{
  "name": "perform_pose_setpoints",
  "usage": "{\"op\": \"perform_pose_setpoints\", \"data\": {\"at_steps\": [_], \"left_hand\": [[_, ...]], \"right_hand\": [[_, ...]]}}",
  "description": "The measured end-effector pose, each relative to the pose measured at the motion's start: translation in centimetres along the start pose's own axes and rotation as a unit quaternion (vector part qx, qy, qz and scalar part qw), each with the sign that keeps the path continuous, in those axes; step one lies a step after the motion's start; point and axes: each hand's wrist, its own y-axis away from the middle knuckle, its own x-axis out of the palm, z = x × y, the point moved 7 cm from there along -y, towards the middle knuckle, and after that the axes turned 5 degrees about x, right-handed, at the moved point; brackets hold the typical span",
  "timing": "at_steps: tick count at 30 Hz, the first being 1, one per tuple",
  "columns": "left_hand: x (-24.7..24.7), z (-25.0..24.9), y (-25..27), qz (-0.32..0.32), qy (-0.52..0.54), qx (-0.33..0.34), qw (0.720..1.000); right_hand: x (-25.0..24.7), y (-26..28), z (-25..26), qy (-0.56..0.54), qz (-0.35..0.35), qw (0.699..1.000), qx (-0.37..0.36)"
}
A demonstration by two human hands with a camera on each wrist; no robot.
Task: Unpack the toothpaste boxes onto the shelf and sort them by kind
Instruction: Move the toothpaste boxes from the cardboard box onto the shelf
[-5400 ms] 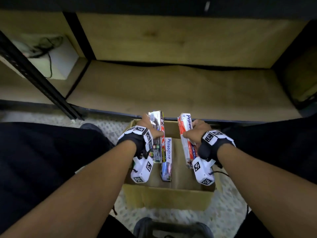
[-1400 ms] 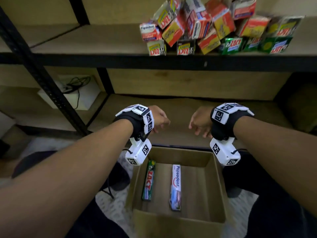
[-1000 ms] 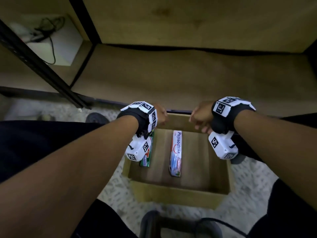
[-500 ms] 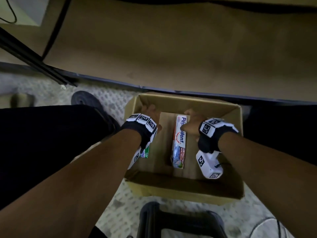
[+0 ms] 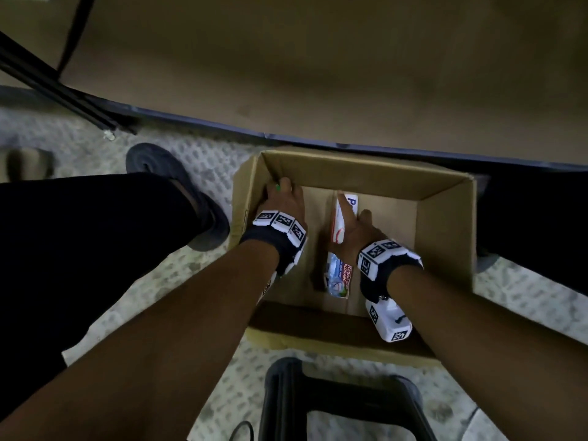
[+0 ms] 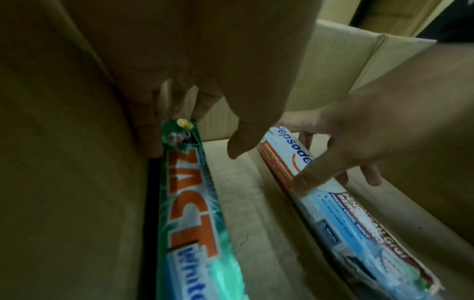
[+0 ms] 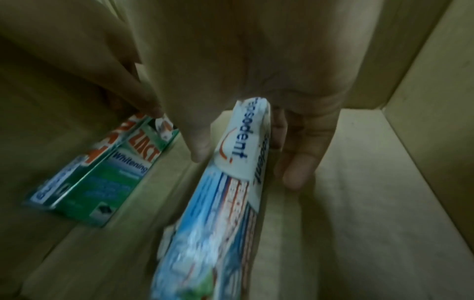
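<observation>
An open cardboard carton (image 5: pixel 445 224) stands on the floor between my knees. A green Zact box (image 6: pixel 189 203) lies along its left wall. My left hand (image 5: pixel 281 202) reaches to that box's far end. Its fingers (image 6: pixel 151 142) curl down round the end, one wedged against the wall, and the thumb stands a little off. A white, blue and red Pepsodent box (image 5: pixel 342 214) lies in the middle, tipped onto its edge. My right hand (image 5: pixel 354 232) pinches its far half, thumb (image 7: pixel 197 150) on the left side and fingers on the right.
The low wooden shelf board (image 5: pixel 318 74) runs just behind the carton, with a black upright (image 5: pixel 63 90) at the left. A black stool (image 5: pixel 334 402) stands near me. A sandalled foot (image 5: pixel 159 167) and dark trouser legs flank the carton on the patterned floor.
Both hands, empty above the carton a second ago, have dropped inside. The left is now at the Zact box and the right has taken the Pepsodent box and tipped it.
</observation>
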Motion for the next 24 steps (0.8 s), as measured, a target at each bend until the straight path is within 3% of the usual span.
{"op": "perform_pose_setpoints", "data": {"at_steps": [5, 9, 13, 21, 24], "left_hand": [[1.6, -0.4, -0.6, 0.020, 0.063, 0.012, 0.998], [2.9, 0.2, -0.4, 0.011, 0.145, -0.041, 0.988], [4.4, 1.5, 0.3, 0.014, 0.241, -0.104, 0.965], [6.1, 1.0, 1.7, 0.059, 0.343, -0.122, 0.929], [7.9, 1.1, 1.1, 0.047, 0.382, -0.166, 0.908]], "right_hand": [[0.7, 0.8, -0.5, -0.009, -0.040, 0.999, 0.010], [0.7, 0.8, -0.6, -0.063, -0.031, 0.997, 0.029], [0.9, 0.8, -0.9, -0.133, -0.031, 0.989, 0.052], [1.2, 0.2, -2.4, -0.316, -0.053, 0.942, 0.101], [1.5, 0.2, -3.3, -0.319, -0.041, 0.939, 0.122]]}}
